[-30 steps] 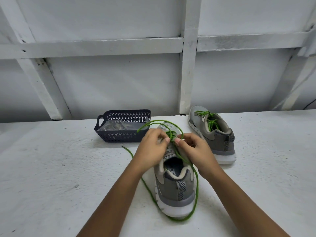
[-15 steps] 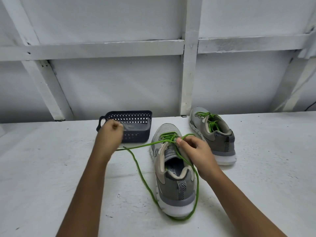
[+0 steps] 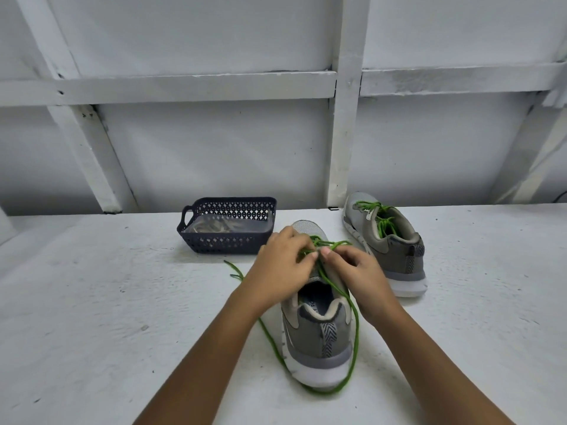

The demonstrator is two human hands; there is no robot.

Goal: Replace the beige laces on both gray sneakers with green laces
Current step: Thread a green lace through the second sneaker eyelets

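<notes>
Head view: near the middle of the rough, white-painted counter (image 3: 92,302), the mesh-toed near gray sneaker (image 3: 319,332) stands heel toward the camera. The left hand (image 3: 282,265) and right hand (image 3: 356,271) both pinch the round green lace (image 3: 354,342) over its tongue, hiding the eyelets. Toward the back edge sit the green-laced far sneaker (image 3: 395,250) and a perforated dark basket (image 3: 227,240) holding blurred beige laces (image 3: 221,225).
</notes>
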